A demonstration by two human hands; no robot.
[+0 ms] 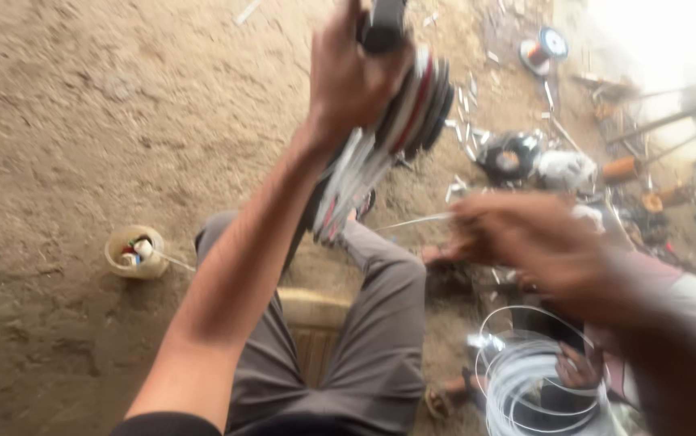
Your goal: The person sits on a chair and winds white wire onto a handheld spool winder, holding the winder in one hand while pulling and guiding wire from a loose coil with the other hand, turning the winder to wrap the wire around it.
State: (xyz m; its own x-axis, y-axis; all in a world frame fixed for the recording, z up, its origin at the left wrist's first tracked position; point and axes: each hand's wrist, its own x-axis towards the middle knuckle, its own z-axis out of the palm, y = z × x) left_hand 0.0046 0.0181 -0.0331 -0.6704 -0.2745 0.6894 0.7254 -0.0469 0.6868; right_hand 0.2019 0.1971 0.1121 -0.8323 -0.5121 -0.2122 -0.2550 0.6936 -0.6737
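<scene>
At the lower right of the frame lies a coil of white wire [529,379] on the floor; another person's hand [578,367] rests at its edge. Above it, at middle right, the right hand [525,242] is blurred; it seems closed on a thin white strand [412,220] that runs left toward the bundle; the grip I cannot tell exactly. At the upper centre, the left hand [352,77] is closed around a stack of flat rings with white windings [400,121]; its long axis goes from upper right down to lower left. A small cup [135,252] stands on the dirt floor [81,105] at left.
</scene>
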